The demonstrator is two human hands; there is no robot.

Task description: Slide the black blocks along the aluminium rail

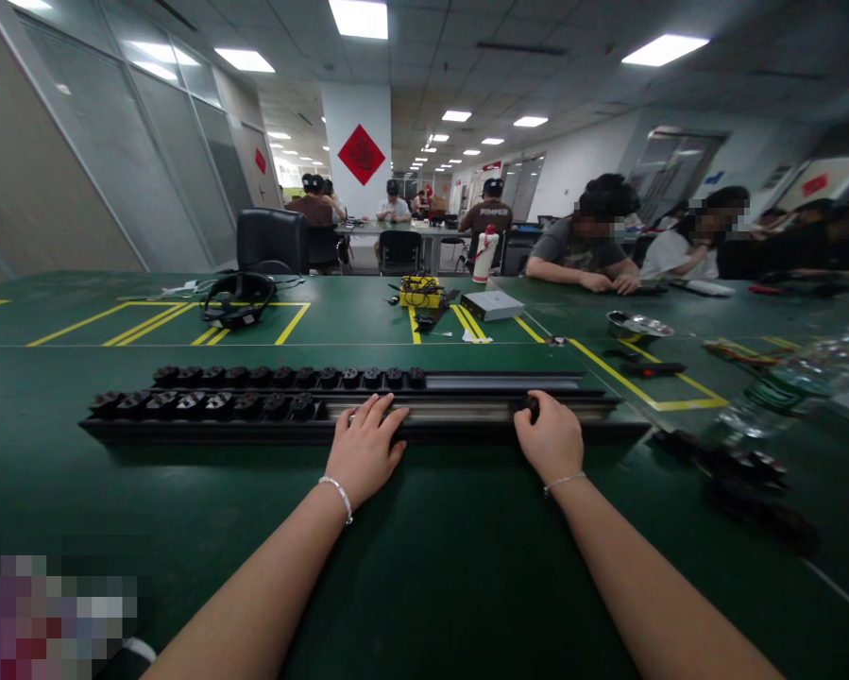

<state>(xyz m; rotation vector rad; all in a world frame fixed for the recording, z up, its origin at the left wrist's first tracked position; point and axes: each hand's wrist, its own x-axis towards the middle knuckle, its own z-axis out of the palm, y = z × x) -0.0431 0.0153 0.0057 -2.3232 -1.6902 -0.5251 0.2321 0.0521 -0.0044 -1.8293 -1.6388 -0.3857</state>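
Observation:
Two long black rails (pixel 452 432) lie side by side across the green table. Rows of round black socket modules (pixel 218 404) fill the left stretch of both rails; bare metal channel shows farther right. My left hand (pixel 367 444) rests on the nearer rail, just right of its last module, fingers spread and apparently holding nothing. Over the right part of that rail, my right hand (pixel 552 436) is closed around a black socket module (pixel 529 406), mostly hidden by the fingers. I cannot tell whether that piece sits in the channel.
Loose black modules (pixel 756 467) lie right of the rails, near a clear plastic bottle (pixel 771 392) and a metal bowl (pixel 637 326). Behind the rails are a black headset (pixel 238 300), a yellow item wrapped with cables (pixel 421 291) and a grey box (pixel 493 305). People sit across the table.

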